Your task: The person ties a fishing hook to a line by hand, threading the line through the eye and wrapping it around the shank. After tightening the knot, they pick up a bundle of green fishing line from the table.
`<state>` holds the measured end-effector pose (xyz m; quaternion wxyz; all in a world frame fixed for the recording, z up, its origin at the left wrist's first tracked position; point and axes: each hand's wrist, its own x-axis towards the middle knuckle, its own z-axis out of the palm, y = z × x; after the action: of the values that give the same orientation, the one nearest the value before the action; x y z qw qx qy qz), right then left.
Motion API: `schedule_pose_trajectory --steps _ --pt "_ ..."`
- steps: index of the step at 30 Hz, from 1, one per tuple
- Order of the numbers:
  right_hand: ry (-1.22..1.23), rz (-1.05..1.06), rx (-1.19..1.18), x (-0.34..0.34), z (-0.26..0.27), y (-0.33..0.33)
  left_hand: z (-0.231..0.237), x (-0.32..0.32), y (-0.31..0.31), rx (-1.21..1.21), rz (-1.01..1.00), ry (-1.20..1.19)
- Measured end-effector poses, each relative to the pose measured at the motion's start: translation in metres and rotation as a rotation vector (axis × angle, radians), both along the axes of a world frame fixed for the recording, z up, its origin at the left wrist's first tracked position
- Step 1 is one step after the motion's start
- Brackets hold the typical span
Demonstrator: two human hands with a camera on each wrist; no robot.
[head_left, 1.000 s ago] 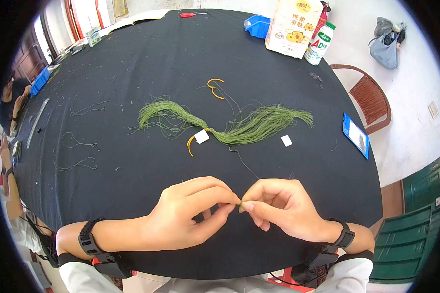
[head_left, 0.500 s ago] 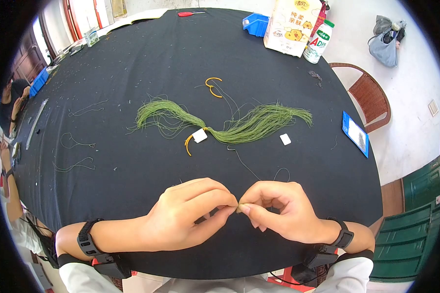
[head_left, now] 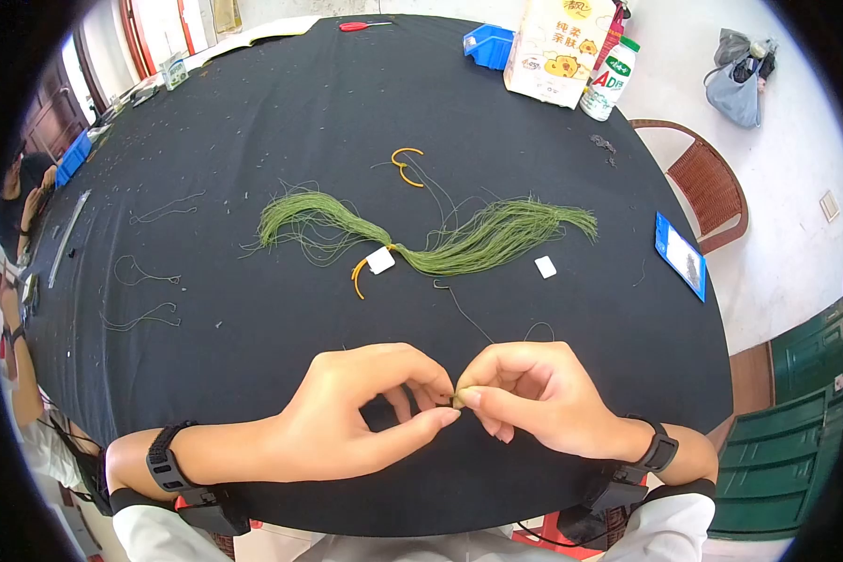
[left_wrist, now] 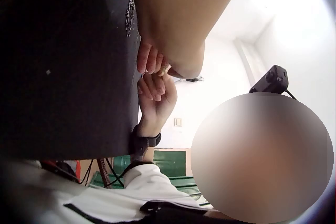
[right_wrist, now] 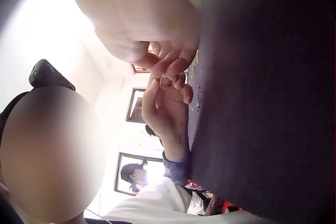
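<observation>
Right hand (head_left: 534,405) pinches a small greenish bit (head_left: 457,399) between thumb and forefinger, other fingers curled loosely. Left hand (head_left: 347,412) meets it tip to tip, fingers bent but relaxed, thumb parted from forefinger. The bit is directly in front of the green strand bundle (head_left: 482,239), on the near side. What exactly it is: too small to tell.

Handling, judged by look: bit nearly weightless, easy to lose, best taken by fingertips at its very end. Bundle looks light, limp, prone to tangling; hold it at the gathered middle, not the loose ends. Single strands look springy, maybe slick, and could kink.

Counts, placed from the bundle: one bundle, two fanned ends. One single strand (head_left: 468,317) just on its near side, running toward the right hand. Three loose looped strands (head_left: 164,277) to its left. Two white squares (head_left: 545,268), one at its middle, one near its right end. Two yellow curved pieces (head_left: 357,278), one near side, one beyond. One blue packet (head_left: 681,255), right. Beyond, far side of the counter (head_left: 328,112): one red-handled tool (head_left: 354,27), one blue bin (head_left: 489,47), one printed pack (head_left: 551,56), one bottle (head_left: 610,82).
</observation>
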<state>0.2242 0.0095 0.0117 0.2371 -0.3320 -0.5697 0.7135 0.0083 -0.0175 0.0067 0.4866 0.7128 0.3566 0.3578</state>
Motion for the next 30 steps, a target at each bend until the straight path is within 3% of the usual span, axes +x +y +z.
schedule_pose_trajectory --steps 9,11,20,30 --pt "-0.124 0.05 0.222 0.0 0.002 -0.001 -0.01 0.002 0.003 0.515 0.062 0.142" --pt "-0.123 0.044 0.217 0.0 0.002 -0.001 -0.01 0.002 0.003 0.507 0.059 0.134" --pt "0.111 0.106 -0.206 0.001 -0.001 0.006 -0.011 0.002 0.006 0.705 0.061 0.149" --pt "0.061 0.063 -0.168 -0.001 0.003 0.004 -0.011 0.001 0.005 0.721 0.043 0.161"
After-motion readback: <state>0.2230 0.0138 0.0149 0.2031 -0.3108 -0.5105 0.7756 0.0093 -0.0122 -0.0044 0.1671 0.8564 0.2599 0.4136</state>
